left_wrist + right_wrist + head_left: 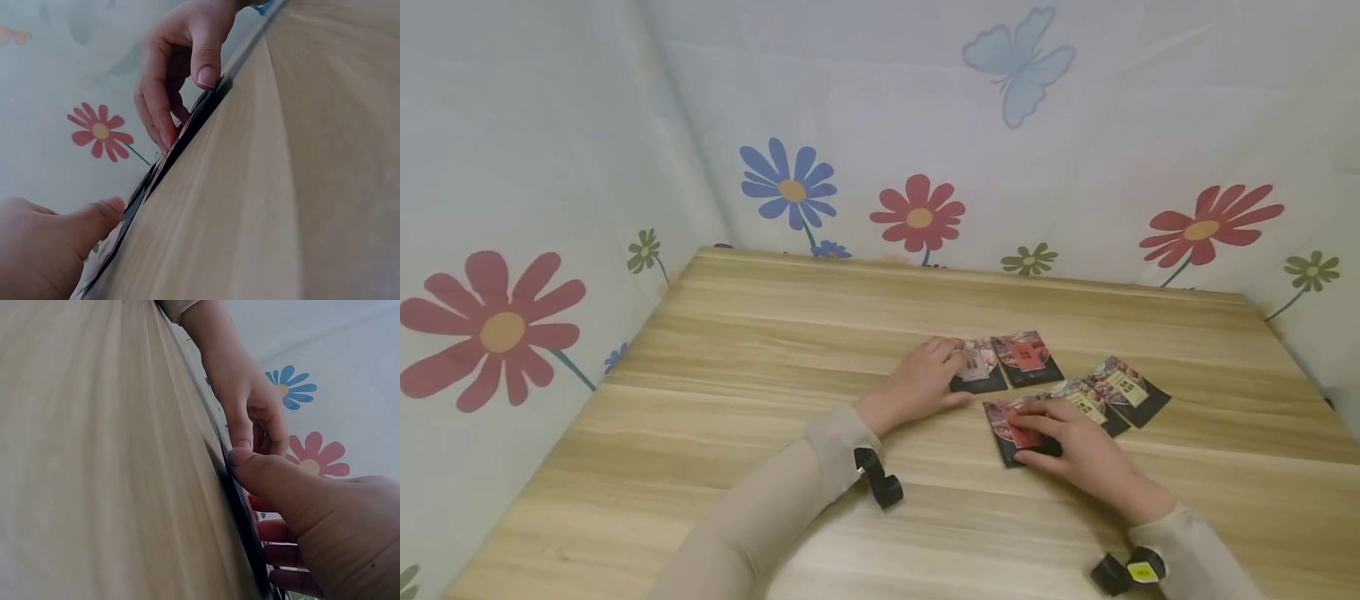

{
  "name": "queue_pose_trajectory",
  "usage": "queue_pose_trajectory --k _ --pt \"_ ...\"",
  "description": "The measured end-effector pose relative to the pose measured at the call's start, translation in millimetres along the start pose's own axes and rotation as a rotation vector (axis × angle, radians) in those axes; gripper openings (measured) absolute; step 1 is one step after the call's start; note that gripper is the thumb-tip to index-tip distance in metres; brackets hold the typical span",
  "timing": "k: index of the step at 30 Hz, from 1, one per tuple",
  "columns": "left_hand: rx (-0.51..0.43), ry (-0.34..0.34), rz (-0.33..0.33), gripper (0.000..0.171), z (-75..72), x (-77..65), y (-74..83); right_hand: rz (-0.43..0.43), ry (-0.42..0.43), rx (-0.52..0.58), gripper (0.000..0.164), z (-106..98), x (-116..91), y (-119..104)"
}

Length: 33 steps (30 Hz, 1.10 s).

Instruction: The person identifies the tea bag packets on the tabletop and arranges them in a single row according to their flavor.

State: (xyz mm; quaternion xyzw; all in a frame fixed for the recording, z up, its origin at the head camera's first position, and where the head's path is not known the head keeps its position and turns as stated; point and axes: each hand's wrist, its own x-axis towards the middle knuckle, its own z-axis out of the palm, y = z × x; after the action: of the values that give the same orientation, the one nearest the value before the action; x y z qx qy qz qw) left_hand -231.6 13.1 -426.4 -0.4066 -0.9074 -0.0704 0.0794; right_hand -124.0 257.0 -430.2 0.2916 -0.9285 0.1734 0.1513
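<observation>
Five flat dark packets with food pictures lie on the wooden table in two rows. In the head view, my left hand touches the left side of the pink-labelled packet, fingertips near its upper edge and thumb by its lower edge. A red-labelled packet lies beside it. My right hand rests on the other red-labelled packet in the nearer row, fingers on its label and thumb low on it. Right of that are a yellow-labelled packet, partly hidden by the hand, and another yellow-labelled packet.
The wooden table carries the packets right of its middle. Behind and to the left hangs a pale cloth printed with flowers and a butterfly. Dark straps sit on both wrists, a black loop hanging at the left cuff.
</observation>
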Motion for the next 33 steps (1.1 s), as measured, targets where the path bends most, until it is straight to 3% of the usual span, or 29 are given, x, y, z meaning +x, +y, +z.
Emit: queue_pose_trajectory --k 9,21,33 --pt "-0.029 -0.053 0.034 0.063 8.4 -1.3 0.5 -0.018 0.004 -0.018 0.045 2.0 -3.2 -0.2" --pt "-0.04 -0.031 0.059 0.051 6.9 -1.4 -3.5 -0.033 0.018 -0.002 0.044 2.3 -0.6 3.7" --pt "-0.031 -0.079 0.065 0.049 2.2 -7.6 -4.6 -0.02 -0.013 0.006 0.041 2.0 0.4 5.1"
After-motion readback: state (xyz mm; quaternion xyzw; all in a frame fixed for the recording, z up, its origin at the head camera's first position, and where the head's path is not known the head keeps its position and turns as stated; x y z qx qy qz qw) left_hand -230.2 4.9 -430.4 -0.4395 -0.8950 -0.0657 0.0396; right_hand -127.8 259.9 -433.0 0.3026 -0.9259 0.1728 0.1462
